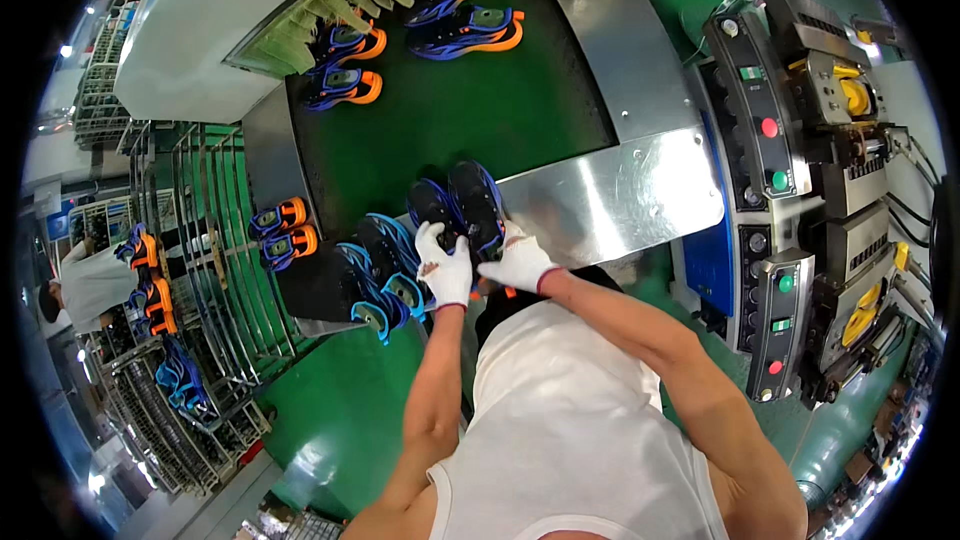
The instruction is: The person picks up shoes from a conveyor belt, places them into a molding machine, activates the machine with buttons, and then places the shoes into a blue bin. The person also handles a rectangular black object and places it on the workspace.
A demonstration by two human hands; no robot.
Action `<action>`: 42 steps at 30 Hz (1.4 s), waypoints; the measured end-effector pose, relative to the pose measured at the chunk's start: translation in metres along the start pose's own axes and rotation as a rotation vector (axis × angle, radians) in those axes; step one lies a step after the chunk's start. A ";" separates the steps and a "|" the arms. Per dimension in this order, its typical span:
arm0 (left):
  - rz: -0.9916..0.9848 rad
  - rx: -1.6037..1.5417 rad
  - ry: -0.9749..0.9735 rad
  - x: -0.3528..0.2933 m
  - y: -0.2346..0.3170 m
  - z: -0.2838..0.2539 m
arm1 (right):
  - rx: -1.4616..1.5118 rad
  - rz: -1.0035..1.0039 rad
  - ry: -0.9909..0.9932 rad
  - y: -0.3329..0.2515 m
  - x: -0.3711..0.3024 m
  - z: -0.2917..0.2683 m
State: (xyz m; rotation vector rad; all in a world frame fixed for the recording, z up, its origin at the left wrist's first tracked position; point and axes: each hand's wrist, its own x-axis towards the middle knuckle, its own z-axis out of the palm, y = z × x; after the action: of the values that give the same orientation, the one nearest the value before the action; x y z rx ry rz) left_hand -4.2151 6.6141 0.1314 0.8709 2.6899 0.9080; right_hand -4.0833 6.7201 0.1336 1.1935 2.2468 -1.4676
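Note:
A pair of dark sneakers with blue edging stands toes away on the near end of the green conveyor belt. My left hand, in a white glove, has its fingers curled on the heel end of the left sneaker. White-gloved too, my right hand grips the heel end of the right sneaker. Orange shows below and between the hands, where the heels are mostly hidden. Just left of my left hand lie black shoe uppers with bright blue trim, their openings toward me.
Further up the belt, orange-and-blue sneakers sit by a fringed machine opening. Another orange-heeled pair rests on the left ledge beside a metal rack. At right stands a machine with button panels. A person is at far left.

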 end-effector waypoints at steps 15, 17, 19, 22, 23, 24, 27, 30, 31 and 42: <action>0.675 0.053 -0.609 0.034 0.025 -0.036 | 0.478 0.331 0.363 0.183 -0.122 -0.106; 0.704 0.056 -0.761 0.054 0.041 -0.042 | 0.725 0.375 0.496 0.212 -0.149 -0.086; 0.758 -0.026 -0.803 0.065 0.027 -0.037 | 0.661 0.447 0.504 0.236 -0.173 -0.069; 0.637 -0.050 -0.965 0.083 0.037 -0.044 | 0.577 0.608 0.359 0.253 -0.191 -0.046; 0.661 -0.037 -0.977 0.088 0.038 -0.045 | 0.523 0.633 0.295 0.266 -0.196 -0.037; 0.647 -0.011 -1.006 0.092 0.043 -0.045 | 0.511 0.601 0.306 0.286 -0.204 -0.022; 0.544 0.048 -1.079 0.101 0.055 -0.033 | 0.496 0.629 0.269 0.330 -0.213 0.004; 0.390 0.161 -1.071 0.090 0.069 -0.053 | 0.475 0.563 0.218 0.318 -0.216 -0.003; 0.410 0.174 -1.048 0.088 0.067 -0.055 | 0.502 0.543 0.238 0.330 -0.217 0.001; 0.581 0.330 -0.353 -0.006 0.039 -0.021 | 0.667 0.553 0.274 0.366 -0.229 -0.017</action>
State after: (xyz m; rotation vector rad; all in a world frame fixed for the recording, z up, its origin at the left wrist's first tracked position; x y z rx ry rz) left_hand -4.1992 6.6250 0.1713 1.7537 2.3333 0.3296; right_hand -3.6674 6.6821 0.0227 2.0989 1.3536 -1.9270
